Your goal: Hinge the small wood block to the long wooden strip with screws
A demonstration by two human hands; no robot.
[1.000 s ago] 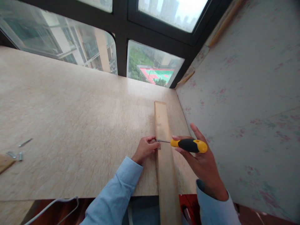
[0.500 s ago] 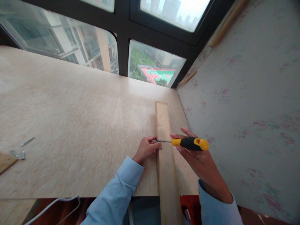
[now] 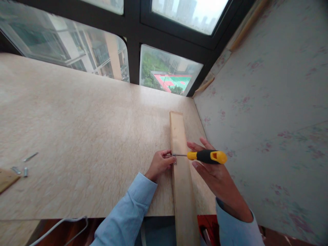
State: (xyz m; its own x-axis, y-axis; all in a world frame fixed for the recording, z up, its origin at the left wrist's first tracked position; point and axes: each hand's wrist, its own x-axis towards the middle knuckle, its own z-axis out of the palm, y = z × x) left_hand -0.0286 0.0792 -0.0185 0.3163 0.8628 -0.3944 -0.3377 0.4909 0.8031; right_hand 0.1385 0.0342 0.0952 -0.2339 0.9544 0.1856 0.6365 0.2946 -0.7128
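Note:
A long wooden plank [image 3: 180, 181] lies on the counter with its near end reaching past the front edge. My left hand [image 3: 160, 164] pinches a small metal bracket [image 3: 175, 161] against the plank's left side. In my right hand [image 3: 211, 171] is a yellow-and-black screwdriver [image 3: 205, 156], lying level across the plank with its shaft pointing left. The tip meets the bracket near my left fingertips, which hide the exact contact. Upper fingers of the right hand are loosened and extended, while the handle stays between them and the thumb.
The beige marbled counter [image 3: 84, 136] runs to the dark-framed window [image 3: 133, 51]. At far left lie several small metal pieces [image 3: 25, 172] beside a wooden board [image 3: 7, 180]. A floral-papered wall [image 3: 269, 112] rises at right. A white cable [image 3: 61, 222] hangs below the front edge.
The right hand's upper fingers have opened and shifted slightly around the screwdriver handle. The left hand, bracket and plank stay essentially in place.

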